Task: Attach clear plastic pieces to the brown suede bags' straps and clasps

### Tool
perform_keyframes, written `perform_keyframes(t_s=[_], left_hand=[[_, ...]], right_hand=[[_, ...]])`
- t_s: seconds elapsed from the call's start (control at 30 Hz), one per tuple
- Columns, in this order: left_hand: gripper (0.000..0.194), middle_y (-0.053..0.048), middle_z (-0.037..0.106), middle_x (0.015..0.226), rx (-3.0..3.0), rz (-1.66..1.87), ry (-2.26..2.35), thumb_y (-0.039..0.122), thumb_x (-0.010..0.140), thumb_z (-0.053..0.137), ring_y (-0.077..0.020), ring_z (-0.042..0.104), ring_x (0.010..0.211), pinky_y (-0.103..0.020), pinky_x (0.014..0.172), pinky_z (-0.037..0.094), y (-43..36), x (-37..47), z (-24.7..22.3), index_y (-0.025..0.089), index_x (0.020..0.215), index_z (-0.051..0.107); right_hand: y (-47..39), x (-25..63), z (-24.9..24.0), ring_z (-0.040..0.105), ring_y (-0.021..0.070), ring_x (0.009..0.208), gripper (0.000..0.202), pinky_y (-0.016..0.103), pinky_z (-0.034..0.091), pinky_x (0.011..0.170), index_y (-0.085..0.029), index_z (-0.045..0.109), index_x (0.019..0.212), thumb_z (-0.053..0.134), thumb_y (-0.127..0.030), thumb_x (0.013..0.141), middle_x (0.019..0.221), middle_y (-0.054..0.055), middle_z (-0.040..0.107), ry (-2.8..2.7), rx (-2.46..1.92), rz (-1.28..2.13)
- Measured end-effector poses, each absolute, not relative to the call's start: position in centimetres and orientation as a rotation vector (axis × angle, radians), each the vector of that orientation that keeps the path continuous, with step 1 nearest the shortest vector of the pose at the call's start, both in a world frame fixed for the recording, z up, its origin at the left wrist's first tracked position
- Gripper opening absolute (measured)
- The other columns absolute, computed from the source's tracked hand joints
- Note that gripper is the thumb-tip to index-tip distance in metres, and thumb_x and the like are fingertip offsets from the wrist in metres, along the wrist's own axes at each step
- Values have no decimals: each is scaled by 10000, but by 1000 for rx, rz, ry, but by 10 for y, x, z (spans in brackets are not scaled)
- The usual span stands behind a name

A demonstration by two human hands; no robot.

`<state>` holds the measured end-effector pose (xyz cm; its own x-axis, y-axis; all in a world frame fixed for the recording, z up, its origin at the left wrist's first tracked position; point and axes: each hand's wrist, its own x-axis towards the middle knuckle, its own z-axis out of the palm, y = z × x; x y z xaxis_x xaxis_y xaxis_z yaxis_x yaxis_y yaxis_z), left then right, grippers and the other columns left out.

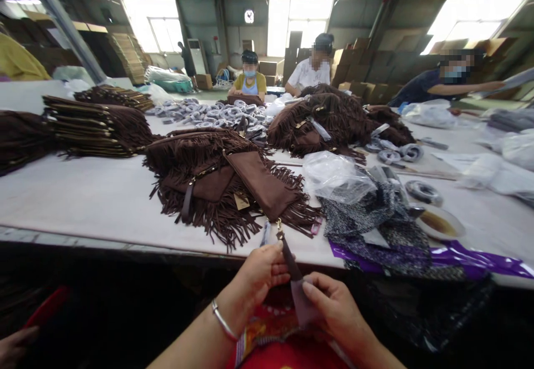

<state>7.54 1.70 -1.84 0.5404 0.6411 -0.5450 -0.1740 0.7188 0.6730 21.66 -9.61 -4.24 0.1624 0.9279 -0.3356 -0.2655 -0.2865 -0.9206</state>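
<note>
A dark brown wrist strap (291,260) with a gold clasp (278,227) runs between my hands at the table's front edge. My left hand (261,274) is closed on the strap just below the clasp, fingers curled behind it. Lower down, my right hand (336,305) pinches the strap's other end, where a flat, paler brown piece (302,302) hangs. The clasp lies at the corner of a flat brown pouch (262,182); whether the two are joined is unclear. Beneath that pouch is a pile of brown fringed bags (200,191), one showing a tan tag (241,201).
Stacked fringed pieces (92,127) stand at left, with wrapped grey coils (208,114) behind. Another fringed heap (325,116) lies farther back. To my right are clear plastic (337,177), grey knitted fabric (359,216) and a bowl (453,224). Several people work around the table.
</note>
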Motion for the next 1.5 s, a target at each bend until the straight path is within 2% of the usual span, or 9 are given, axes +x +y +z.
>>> perform_keyframes(t_s=[0.13,0.23,0.4,0.5,0.6,0.77,1.0,1.27,1.5], left_hand=[[326,-140,730,927,437,479,943,440,924,532,-201,701,715,-316,656,560,45,85,-11,131,909,632],[323,-126,732,872,379,478,981,395,957,473,-200,701,672,-309,601,557,59,99,-11,127,856,623],[106,-45,702,716,369,550,976,174,879,560,-150,677,601,-245,573,527,60,118,-18,141,795,615],[86,-25,698,696,362,593,939,110,841,561,-147,679,602,-243,591,528,55,116,-20,156,784,607],[107,-59,719,748,321,578,906,144,865,528,-172,706,669,-273,642,550,57,109,-18,144,804,617],[242,-82,727,784,258,560,958,344,935,524,-206,717,690,-322,630,564,69,112,-14,138,838,606],[144,-68,715,767,271,625,991,223,927,547,-166,706,673,-270,640,548,64,121,-14,139,826,603],[106,-79,742,913,357,603,972,228,897,568,-182,700,729,-269,555,506,53,113,-5,146,906,634],[116,-60,718,884,410,577,896,213,882,561,-180,680,784,-276,598,517,41,109,-2,145,866,654]], right_hand=[[-105,216,-38,483,108,500,363,222,368,476,-161,667,784,782,-503,745,619,-3,604,-537,-1251,1534],[-107,220,-37,494,106,506,380,218,382,487,-155,676,766,827,-495,692,625,2,617,-453,-1237,1541],[-105,230,-35,493,110,508,410,217,369,485,-144,698,766,848,-507,647,616,7,624,-468,-1307,1493],[-101,231,-29,506,126,509,448,236,387,495,-141,705,750,837,-549,621,615,13,633,-520,-1412,1423],[-96,230,-22,503,130,521,463,236,385,499,-140,679,661,830,-574,600,591,7,613,-640,-1492,1333],[-96,225,-23,450,101,509,464,216,339,483,-140,643,663,827,-564,628,576,-13,570,-660,-1407,1432],[-109,233,-31,446,82,506,416,201,338,497,-142,625,683,842,-497,675,590,-16,568,-552,-1233,1522],[-101,231,-27,470,114,470,473,229,363,459,-138,695,694,822,-588,619,555,-2,589,-623,-1453,1388],[-66,226,-34,487,127,520,440,227,338,481,-132,723,760,749,-570,721,589,0,626,-727,-1491,1240]])
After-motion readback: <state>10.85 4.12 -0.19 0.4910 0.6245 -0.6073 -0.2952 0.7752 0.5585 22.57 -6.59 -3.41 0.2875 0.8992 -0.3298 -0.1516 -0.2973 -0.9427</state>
